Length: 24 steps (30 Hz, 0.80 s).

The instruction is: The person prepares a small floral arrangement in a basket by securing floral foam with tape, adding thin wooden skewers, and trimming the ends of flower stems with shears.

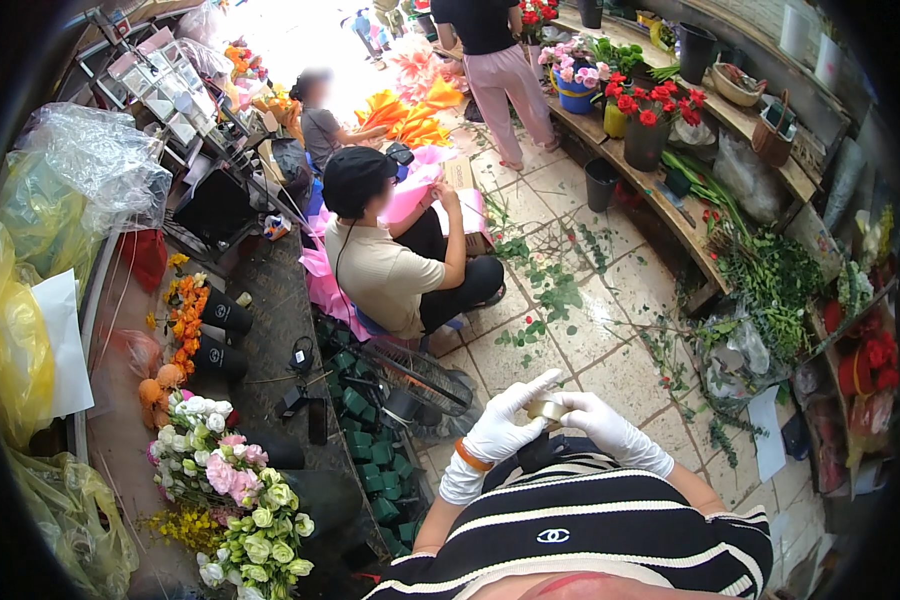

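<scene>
Both my hands wear white gloves and meet in front of my striped top, around a small cream roll that looks like tape (546, 408). My left hand (503, 428), with an orange band at the wrist, holds the roll from the left, its index finger stretched out above it. From the right, my right hand (607, 430) pinches the roll with bent fingers. Part of the roll is hidden by the fingers. A dark object (536, 455) shows just below my left hand; I cannot make out its kind.
Ahead, a person (390, 255) in a black cap sits handling pink wrapping paper (407, 203). White and pink flowers (232, 470) stand to my left beside green foam blocks (382, 465). A fan (420, 378) is near. Leaves litter the tiled floor (595, 310); a wooden bench (660, 210) runs right.
</scene>
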Motion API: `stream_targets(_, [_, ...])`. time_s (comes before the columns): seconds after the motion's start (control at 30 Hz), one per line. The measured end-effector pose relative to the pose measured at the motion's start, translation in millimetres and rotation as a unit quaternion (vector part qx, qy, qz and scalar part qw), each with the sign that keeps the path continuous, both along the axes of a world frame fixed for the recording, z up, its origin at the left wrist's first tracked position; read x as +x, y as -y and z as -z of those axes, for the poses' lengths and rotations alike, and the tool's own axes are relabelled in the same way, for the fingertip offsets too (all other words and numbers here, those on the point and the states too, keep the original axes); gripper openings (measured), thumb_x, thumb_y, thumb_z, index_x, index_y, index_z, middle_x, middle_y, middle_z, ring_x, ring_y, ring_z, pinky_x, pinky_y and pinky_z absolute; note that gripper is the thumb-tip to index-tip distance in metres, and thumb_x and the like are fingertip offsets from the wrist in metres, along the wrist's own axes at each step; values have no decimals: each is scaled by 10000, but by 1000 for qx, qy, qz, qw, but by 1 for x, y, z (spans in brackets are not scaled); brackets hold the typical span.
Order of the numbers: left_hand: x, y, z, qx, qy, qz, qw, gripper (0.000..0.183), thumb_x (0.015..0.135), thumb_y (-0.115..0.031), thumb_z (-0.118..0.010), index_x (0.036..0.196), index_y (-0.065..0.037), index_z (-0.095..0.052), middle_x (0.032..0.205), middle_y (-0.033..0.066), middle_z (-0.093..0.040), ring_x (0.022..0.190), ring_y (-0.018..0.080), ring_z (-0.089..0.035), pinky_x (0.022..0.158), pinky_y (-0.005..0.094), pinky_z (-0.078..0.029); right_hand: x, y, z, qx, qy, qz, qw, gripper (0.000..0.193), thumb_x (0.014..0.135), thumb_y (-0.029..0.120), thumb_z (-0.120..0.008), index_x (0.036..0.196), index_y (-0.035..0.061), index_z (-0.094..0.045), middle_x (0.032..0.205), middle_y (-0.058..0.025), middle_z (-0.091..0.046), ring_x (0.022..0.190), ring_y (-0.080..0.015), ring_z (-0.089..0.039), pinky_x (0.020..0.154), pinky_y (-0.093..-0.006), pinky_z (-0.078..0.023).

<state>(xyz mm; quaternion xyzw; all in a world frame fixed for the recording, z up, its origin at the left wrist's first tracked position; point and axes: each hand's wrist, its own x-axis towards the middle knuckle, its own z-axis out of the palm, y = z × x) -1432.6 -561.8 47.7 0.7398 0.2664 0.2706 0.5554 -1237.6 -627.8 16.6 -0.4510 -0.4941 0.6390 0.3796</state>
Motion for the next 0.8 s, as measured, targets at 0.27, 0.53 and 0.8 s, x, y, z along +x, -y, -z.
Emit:
stream_targets(0.27, [1,-1,2,3,-5,1,1000,669,762,-4,-652,1398,-132,-486,1038,83,-638,937,163,-585,881,293,-449,-1,0,-7,-9,-25,12,1000,331,806,106,-472,1068,-40,-611,985,-90,-643,952,-156,-575,894,-297,-442])
stream_targets(0.53, [1,2,2,-3,-4,2,1000,673,758,-2,-660,1395,-135,-491,1032,77,-637,936,156,-587,884,292,-450,1,3,-2,2,2,8,1000,336,804,114,-467,1068,-36,-612,966,-84,-643,933,-148,-571,885,-298,-442])
stream_targets(0.8, [3,4,8,-6,-1,14,1000,662,770,-3,-653,1399,-118,-482,1076,92,-638,979,170,-591,917,300,-441,3,8,8,-3,-4,10,1000,327,809,117,-476,1066,-32,-614,964,-80,-639,937,-142,-566,887,-299,-440])
